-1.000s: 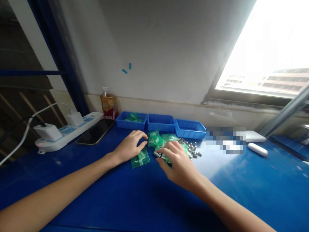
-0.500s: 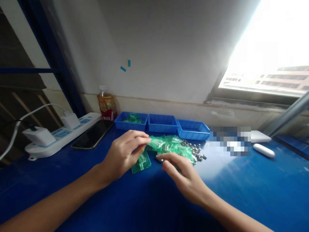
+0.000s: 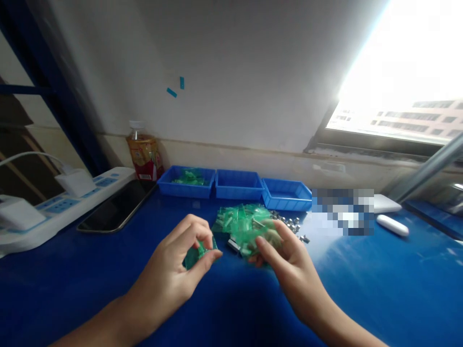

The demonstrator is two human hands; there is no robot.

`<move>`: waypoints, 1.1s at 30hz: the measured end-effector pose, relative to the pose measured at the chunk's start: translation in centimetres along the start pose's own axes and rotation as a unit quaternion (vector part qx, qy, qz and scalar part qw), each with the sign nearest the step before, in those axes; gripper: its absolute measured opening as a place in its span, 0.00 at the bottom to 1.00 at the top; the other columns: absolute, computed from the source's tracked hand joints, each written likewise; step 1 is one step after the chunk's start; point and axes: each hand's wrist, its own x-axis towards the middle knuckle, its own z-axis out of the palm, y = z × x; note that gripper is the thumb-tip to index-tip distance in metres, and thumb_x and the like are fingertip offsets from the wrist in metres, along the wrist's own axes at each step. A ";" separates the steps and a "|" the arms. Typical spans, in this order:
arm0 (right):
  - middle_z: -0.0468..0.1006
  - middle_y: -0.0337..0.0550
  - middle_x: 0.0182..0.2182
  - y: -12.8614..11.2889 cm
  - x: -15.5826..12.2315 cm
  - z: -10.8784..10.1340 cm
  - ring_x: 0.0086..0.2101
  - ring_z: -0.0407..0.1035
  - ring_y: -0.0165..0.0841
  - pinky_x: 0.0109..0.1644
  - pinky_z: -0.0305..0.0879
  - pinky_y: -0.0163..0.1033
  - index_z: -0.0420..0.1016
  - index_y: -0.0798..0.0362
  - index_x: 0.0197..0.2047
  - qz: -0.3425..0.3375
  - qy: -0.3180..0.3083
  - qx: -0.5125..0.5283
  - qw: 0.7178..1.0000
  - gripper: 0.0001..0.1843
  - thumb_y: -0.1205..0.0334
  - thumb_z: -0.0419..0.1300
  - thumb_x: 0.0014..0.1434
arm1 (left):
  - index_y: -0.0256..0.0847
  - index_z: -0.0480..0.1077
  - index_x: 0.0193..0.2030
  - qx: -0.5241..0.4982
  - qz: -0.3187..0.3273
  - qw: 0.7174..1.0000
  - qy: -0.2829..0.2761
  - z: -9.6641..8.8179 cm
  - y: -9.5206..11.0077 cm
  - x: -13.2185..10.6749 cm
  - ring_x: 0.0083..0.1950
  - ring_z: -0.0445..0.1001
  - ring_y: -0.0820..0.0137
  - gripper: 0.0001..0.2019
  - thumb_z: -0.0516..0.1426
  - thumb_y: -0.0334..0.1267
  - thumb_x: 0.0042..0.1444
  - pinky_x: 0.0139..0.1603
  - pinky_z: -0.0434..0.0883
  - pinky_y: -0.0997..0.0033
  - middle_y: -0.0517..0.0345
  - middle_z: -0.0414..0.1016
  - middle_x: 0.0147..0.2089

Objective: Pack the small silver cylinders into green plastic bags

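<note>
My left hand (image 3: 181, 262) is raised above the blue table (image 3: 379, 289), its fingers pinched on a small green plastic bag (image 3: 193, 255). My right hand (image 3: 285, 260) is beside it, fingers curled around another green bag (image 3: 253, 241) lifted from the pile of green bags (image 3: 240, 221). A small silver and black part (image 3: 234, 245) lies between the two hands. Several small metal parts (image 3: 291, 224) lie just right of the pile.
Three blue trays stand along the wall: the left tray (image 3: 186, 180) holds green bags, then the middle tray (image 3: 238, 185) and the right tray (image 3: 287, 195). A bottle (image 3: 143, 152), a phone (image 3: 115, 207) and a power strip (image 3: 54, 207) are at left. A white object (image 3: 392, 225) lies at right.
Both hands have come up off the table and toward me. The left hand lifted a green bag and the right hand took hold of another. The view has shifted left.
</note>
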 end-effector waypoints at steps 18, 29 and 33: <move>0.66 0.50 0.46 0.8 -1.1 -0.4 0.40 0.70 0.36 0.39 0.74 0.40 0.75 0.43 0.46 -0.322 -0.054 -0.368 0.871 0.20 0.74 0.54 0.55 | 0.39 0.68 0.35 -0.397 -0.334 0.839 -0.165 0.7 -0.3 0.3 0.25 0.62 0.78 0.15 0.62 0.49 0.50 0.25 0.61 0.78 0.64 0.63 0.25; 0.78 0.44 0.32 -0.6 -1.2 -1.0 0.34 0.72 0.37 0.35 0.72 0.38 0.79 0.47 0.38 -0.165 -0.041 -0.270 0.948 0.15 0.51 0.53 0.63 | 0.46 0.72 0.32 -0.144 0.031 0.987 -0.071 0.5 -0.7 -1.4 0.43 0.71 0.70 0.10 0.52 0.31 0.59 0.44 0.71 0.73 0.55 0.68 0.45; 0.78 0.43 0.28 -0.2 -0.8 -0.4 0.28 0.72 0.34 0.29 0.69 0.34 0.79 0.47 0.36 -0.197 -0.051 -0.282 0.937 0.12 0.55 0.54 0.62 | 0.46 0.73 0.33 -0.110 0.011 0.989 -0.094 0.6 -0.8 -1.2 0.43 0.70 0.70 0.10 0.51 0.31 0.59 0.44 0.71 0.74 0.54 0.67 0.45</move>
